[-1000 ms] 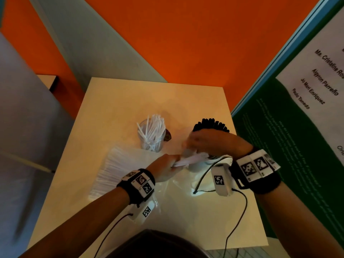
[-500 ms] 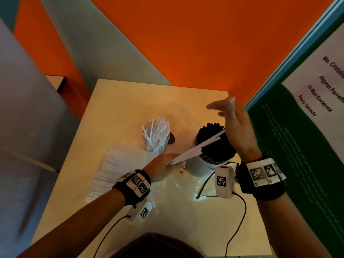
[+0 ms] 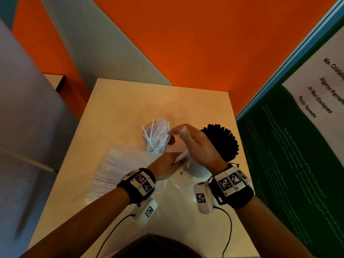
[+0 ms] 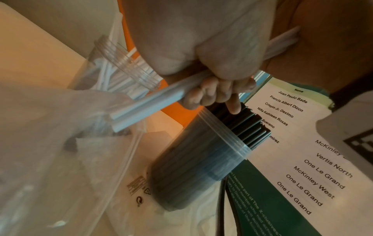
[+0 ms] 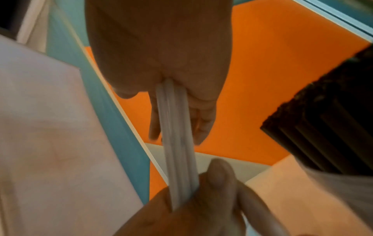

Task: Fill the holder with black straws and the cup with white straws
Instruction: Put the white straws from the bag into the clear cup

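My left hand (image 3: pixel 167 164) grips a small bundle of white straws (image 3: pixel 181 156), fingers curled round it (image 4: pixel 210 94). The bundle (image 5: pixel 177 143) points up to the right. My right hand (image 3: pixel 193 144) is flat, fingers straight, and its palm (image 5: pixel 161 55) touches the straws' upper ends. Just left of the hands stands a clear cup (image 3: pixel 155 144) with several white straws leaning in it. A translucent holder (image 4: pixel 201 151) packed with black straws (image 3: pixel 223 142) stands right behind my right hand.
A plastic pack of white straws (image 3: pixel 115 168) lies on the cream table (image 3: pixel 130 101) to the left. Crumpled clear plastic (image 3: pixel 176 198) lies under my wrists. A green poster board (image 3: pixel 279 164) lines the table's right edge. A small dark object (image 3: pixel 171 140) sits beside the cup.
My right hand left the bundle, rose open beside the holder, and has come back down flat onto the straws' ends. My left hand has kept hold of the bundle.
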`<state>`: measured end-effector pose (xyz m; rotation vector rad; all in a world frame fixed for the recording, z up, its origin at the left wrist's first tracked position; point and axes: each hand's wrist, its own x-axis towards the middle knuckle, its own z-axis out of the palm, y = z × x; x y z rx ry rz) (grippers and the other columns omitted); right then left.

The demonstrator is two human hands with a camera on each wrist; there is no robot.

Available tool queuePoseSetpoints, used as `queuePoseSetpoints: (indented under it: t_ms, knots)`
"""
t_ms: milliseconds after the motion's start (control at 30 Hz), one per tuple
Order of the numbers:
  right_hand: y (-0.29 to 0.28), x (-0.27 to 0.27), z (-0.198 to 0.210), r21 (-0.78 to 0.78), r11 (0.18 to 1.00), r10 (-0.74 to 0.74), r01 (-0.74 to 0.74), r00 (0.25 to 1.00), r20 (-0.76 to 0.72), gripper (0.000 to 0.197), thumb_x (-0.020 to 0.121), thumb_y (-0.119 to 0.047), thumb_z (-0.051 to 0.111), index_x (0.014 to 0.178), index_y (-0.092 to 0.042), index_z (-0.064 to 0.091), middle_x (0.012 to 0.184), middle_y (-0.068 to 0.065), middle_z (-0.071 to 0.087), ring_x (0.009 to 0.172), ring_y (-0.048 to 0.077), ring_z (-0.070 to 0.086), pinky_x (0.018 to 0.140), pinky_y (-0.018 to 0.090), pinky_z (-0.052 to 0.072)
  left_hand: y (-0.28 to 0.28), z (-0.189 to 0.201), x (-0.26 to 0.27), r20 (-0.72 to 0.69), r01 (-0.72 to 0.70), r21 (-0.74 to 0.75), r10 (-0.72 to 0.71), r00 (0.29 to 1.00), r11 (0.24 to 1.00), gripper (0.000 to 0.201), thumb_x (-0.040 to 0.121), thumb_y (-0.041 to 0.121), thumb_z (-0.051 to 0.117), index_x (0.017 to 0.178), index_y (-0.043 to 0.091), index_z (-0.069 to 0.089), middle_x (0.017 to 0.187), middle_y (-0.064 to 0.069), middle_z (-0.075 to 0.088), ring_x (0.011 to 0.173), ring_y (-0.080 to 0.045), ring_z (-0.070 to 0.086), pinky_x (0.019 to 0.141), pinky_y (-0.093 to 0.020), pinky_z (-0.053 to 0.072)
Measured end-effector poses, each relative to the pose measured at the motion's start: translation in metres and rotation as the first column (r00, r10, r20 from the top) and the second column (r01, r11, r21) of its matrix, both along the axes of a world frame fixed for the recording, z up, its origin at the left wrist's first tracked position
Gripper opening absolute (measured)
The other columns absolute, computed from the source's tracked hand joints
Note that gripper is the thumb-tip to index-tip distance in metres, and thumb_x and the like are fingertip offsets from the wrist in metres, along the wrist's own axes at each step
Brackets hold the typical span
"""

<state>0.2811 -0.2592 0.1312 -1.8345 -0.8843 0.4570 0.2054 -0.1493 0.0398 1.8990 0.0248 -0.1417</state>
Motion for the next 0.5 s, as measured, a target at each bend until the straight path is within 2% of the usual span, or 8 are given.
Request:
queuePoseSetpoints:
  t_ms: [67, 133, 200, 300, 333, 400, 433, 500]
  knots:
    - [-0.001, 0.002, -0.005, 0.167, 0.982, -0.07, 0.089, 0.991, -0.116, 0.057, 0.089, -0.059, 0.044, 0.12, -0.013, 0.054, 0.117, 0.001, 0.06, 0.112, 0.01, 0.056, 0.092, 0.016, 0.045, 0.005, 0.001, 0.0, 0.005, -0.055, -0.093, 0.056, 0.998, 0.994, 0.029, 0.101, 0.017, 0.043, 0.08, 0.025, 0.06, 0.072, 0.016, 0.062, 0.063, 0.007, 0.054, 0.064, -0.008, 0.04]
    - [0.004, -0.003, -0.011, 0.229, 0.968, -0.042, 0.102, 0.967, -0.253, 0.042, 0.09, -0.032, 0.06, 0.127, -0.022, 0.044, 0.118, 0.002, 0.057, 0.112, 0.015, 0.055, 0.087, 0.02, 0.048, 0.011, 0.004, 0.002, 0.028, -0.107, -0.144, 0.112, 0.993, 0.984, 0.029, 0.102, 0.014, 0.041, 0.082, 0.023, 0.06, 0.064, 0.021, 0.06, 0.058, 0.008, 0.053, 0.057, -0.007, 0.039]
    - [0.013, -0.011, -0.021, 0.205, 0.978, 0.019, 0.033, 0.969, -0.247, 0.041, 0.093, -0.008, 0.056, 0.125, -0.029, 0.041, 0.109, 0.004, 0.061, 0.103, 0.021, 0.06, 0.082, 0.032, 0.053, 0.016, 0.007, 0.006, 0.063, -0.137, -0.12, 0.146, 0.987, 0.983, 0.018, 0.101, 0.012, 0.042, 0.095, 0.019, 0.058, 0.073, 0.015, 0.062, 0.068, 0.003, 0.057, 0.061, -0.014, 0.044]
    - [0.03, -0.01, -0.021, 0.188, 0.982, 0.027, 0.014, 0.976, -0.217, 0.031, 0.094, -0.001, 0.047, 0.115, -0.025, 0.043, 0.087, 0.005, 0.064, 0.082, 0.037, 0.063, 0.074, 0.057, 0.053, 0.026, 0.009, 0.008, 0.087, -0.161, -0.156, 0.176, 0.981, 0.975, 0.005, 0.099, 0.022, 0.046, 0.095, 0.022, 0.049, 0.068, 0.012, 0.054, 0.059, 0.002, 0.052, 0.06, -0.02, 0.042]
    - [0.035, -0.005, -0.019, 0.219, 0.976, 0.032, 0.02, 0.971, -0.236, 0.028, 0.093, 0.001, 0.046, 0.111, -0.021, 0.043, 0.082, 0.003, 0.062, 0.077, 0.038, 0.062, 0.071, 0.056, 0.052, 0.031, 0.009, 0.008, 0.074, -0.176, -0.156, 0.19, 0.979, 0.972, 0.009, 0.097, 0.033, 0.049, 0.098, 0.024, 0.05, 0.073, 0.012, 0.056, 0.063, 0.003, 0.054, 0.062, -0.018, 0.042]
    - [0.045, 0.009, -0.012, 0.294, 0.954, 0.028, 0.055, 0.962, -0.271, 0.029, 0.092, 0.01, 0.041, 0.104, -0.017, 0.042, 0.074, 0.0, 0.058, 0.071, 0.023, 0.061, 0.068, 0.036, 0.054, 0.044, 0.003, 0.005, 0.069, -0.243, -0.081, 0.248, 0.966, 0.967, 0.033, 0.086, 0.05, 0.056, 0.11, 0.027, 0.05, 0.094, 0.014, 0.058, 0.082, 0.005, 0.056, 0.07, -0.008, 0.041]
    - [0.05, 0.016, -0.008, 0.328, 0.941, 0.009, 0.088, 0.959, -0.283, 0.031, 0.092, 0.014, 0.038, 0.101, -0.015, 0.041, 0.073, 0.002, 0.056, 0.069, 0.016, 0.061, 0.068, 0.026, 0.053, 0.051, -0.003, 0.003, 0.089, -0.295, -0.027, 0.296, 0.951, 0.955, 0.04, 0.082, 0.051, 0.06, 0.112, 0.028, 0.049, 0.101, 0.013, 0.055, 0.089, 0.003, 0.054, 0.073, -0.006, 0.039]
    - [0.059, 0.029, -0.001, 0.373, 0.913, -0.053, 0.165, 0.955, -0.292, 0.033, 0.091, 0.018, 0.036, 0.099, -0.014, 0.04, 0.072, 0.006, 0.052, 0.069, 0.011, 0.061, 0.074, 0.025, 0.05, 0.062, -0.014, -0.006, 0.176, -0.398, 0.084, 0.38, 0.908, 0.913, 0.046, 0.077, 0.045, 0.071, 0.112, 0.027, 0.048, 0.104, 0.008, 0.048, 0.094, -0.005, 0.046, 0.079, -0.009, 0.035]
